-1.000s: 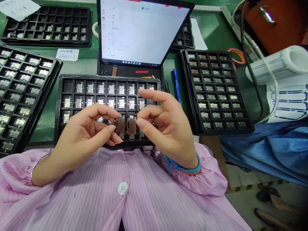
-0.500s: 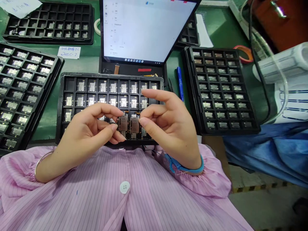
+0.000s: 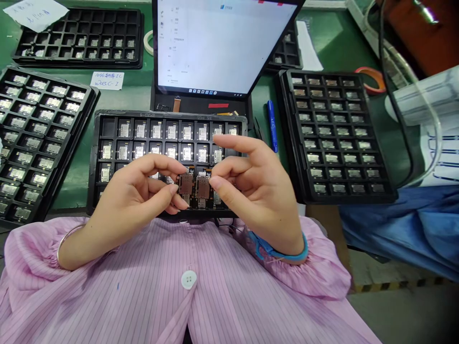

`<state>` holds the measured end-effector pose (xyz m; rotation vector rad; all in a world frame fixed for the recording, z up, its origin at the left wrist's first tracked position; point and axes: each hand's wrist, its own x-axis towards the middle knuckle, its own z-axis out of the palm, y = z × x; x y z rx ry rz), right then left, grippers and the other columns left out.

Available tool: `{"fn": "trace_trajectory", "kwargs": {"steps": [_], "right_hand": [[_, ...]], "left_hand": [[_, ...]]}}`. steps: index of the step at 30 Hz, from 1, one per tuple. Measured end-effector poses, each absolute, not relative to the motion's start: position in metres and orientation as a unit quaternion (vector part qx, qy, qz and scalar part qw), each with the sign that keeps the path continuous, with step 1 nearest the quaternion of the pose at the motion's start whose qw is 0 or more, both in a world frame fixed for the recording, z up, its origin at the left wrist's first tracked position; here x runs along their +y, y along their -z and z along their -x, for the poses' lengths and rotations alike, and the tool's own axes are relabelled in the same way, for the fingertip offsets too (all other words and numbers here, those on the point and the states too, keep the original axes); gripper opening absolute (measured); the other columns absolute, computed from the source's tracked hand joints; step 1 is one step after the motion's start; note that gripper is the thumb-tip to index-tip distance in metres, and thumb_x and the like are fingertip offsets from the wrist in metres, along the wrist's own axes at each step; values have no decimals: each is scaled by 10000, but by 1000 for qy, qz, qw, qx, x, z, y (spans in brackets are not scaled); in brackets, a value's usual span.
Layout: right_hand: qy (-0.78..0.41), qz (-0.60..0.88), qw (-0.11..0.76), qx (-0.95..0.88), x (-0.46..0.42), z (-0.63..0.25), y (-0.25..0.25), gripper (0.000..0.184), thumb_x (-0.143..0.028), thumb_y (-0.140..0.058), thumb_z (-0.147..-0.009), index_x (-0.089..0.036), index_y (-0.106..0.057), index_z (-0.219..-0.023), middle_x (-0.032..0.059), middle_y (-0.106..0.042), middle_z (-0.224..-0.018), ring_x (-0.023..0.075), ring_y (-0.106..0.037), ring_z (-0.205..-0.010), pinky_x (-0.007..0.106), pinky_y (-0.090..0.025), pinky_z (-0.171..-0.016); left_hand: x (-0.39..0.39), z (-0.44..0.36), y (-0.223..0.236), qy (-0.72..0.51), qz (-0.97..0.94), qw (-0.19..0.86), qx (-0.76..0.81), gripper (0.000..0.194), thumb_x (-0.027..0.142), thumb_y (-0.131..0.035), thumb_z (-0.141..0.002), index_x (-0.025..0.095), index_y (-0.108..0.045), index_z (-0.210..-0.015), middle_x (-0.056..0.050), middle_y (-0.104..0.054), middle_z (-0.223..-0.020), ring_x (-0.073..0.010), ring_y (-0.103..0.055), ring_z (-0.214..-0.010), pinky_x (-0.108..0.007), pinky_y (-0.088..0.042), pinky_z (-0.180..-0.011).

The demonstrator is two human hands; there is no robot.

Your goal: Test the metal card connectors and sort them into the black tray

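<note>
Two small circuit boards with metal card slots are held side by side over a black compartment tray (image 3: 103, 114). My left hand (image 3: 143, 191) pinches the left circuit board (image 3: 186, 185) by its edge between thumb and fingers. The right circuit board (image 3: 202, 188) is gripped at its edge by the thumb and a bent finger of my right hand (image 3: 254, 186), whose index finger stretches out to the left. Beneath both hands, the tray's compartments hold similar boards; its top left compartment has none. My hands hide part of the lower rows.
Behind the tray stands a laptop (image 3: 218, 48). Filled black trays flank it on the left (image 3: 39, 124) and right (image 3: 333, 134). A blue marker (image 3: 271, 125) lies between the middle and right trays. Another tray (image 3: 100, 24), a paper label (image 3: 106, 80) and red tape (image 3: 371, 80) lie farther back.
The whole view has shifted slightly, so everything appears a little farther right. Both hands keep the same pinch on the two circuit boards.
</note>
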<state>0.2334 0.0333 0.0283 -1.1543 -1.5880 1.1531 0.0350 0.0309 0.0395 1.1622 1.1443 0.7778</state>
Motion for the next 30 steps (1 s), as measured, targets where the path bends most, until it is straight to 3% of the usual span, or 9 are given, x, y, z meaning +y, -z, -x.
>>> {"fn": "trace_trajectory", "kwargs": {"steps": [3, 6, 10, 13, 19, 30], "right_hand": [[-420, 487, 400, -653, 40, -245, -29, 400, -223, -616, -876, -273, -499, -1256, -19, -609, -728, 155, -539, -565, 305, -431, -488], [-300, 575, 371, -665, 56, -273, -23, 415, -212, -613, -854, -243, -506, -1254, 1, -639, -768, 170, -560, -603, 322, -442, -546], [-200, 649, 256, -688, 80, -305, -1, 396, -180, -581, -822, -183, -532, -1215, 33, -669, -772, 204, -601, -663, 354, -468, -647], [-187, 651, 203, -707, 90, -309, 16, 403, -183, -546, -825, -150, -531, -1226, 62, -690, -813, 230, -629, -729, 358, -472, -683], [-152, 671, 205, -696, 96, -302, 32, 406, -219, -551, -821, -146, -554, -1220, 63, -679, -801, 222, -611, -670, 336, -451, -627], [-174, 647, 258, -696, 99, -298, 22, 318, -252, -605, -834, -156, -583, -1136, 49, -653, -806, 202, -601, -688, 333, -450, -638]], "left_hand": [[35, -34, -40, -346, -508, 581, 534, 203, 223, -690, -823, 209, -657, -1022, -27, -724, -874, -155, -714, -651, -230, -602, -550], [47, -16, -42, -388, -515, 473, 600, 191, 251, -692, -818, 229, -681, -1007, 3, -716, -870, -134, -701, -668, -211, -562, -524], [79, 32, -35, -408, -574, 313, 637, 212, 317, -629, -863, 269, -668, -1065, 99, -697, -839, -115, -689, -785, -250, -507, -614], [109, 60, -22, -358, -595, 249, 675, 273, 354, -631, -839, 234, -668, -1081, 100, -688, -804, -116, -660, -749, -248, -458, -597], [141, 66, -7, -254, -607, 202, 726, 238, 250, -654, -732, 152, -738, -933, -53, -728, -818, -204, -659, -763, -326, -498, -734], [138, 62, -7, -177, -625, 145, 747, 271, 293, -598, -785, 182, -762, -970, -71, -722, -848, -240, -631, -765, -362, -485, -808]]}}
